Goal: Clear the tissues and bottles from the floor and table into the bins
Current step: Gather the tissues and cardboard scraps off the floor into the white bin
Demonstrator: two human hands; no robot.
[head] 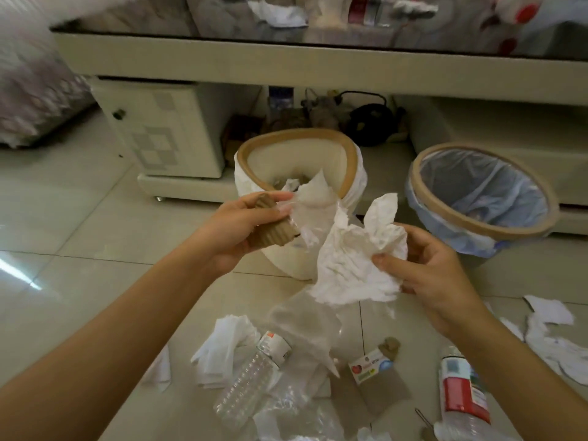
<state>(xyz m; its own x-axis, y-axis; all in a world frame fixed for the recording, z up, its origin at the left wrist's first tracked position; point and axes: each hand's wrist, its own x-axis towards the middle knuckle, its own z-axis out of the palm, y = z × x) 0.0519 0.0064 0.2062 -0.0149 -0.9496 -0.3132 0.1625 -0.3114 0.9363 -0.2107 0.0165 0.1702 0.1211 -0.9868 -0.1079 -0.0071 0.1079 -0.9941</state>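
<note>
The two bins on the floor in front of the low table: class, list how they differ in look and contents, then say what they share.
1. The left bin has a white liner; the right bin has a bluish see-through liner.
2. The left bin already holds some crumpled tissue; the right bin shows little inside.
3. The left bin's rim looks like a rounded triangle; the right bin's rim looks oval.

Both have tan rims and stand open-topped on the tiled floor.
</note>
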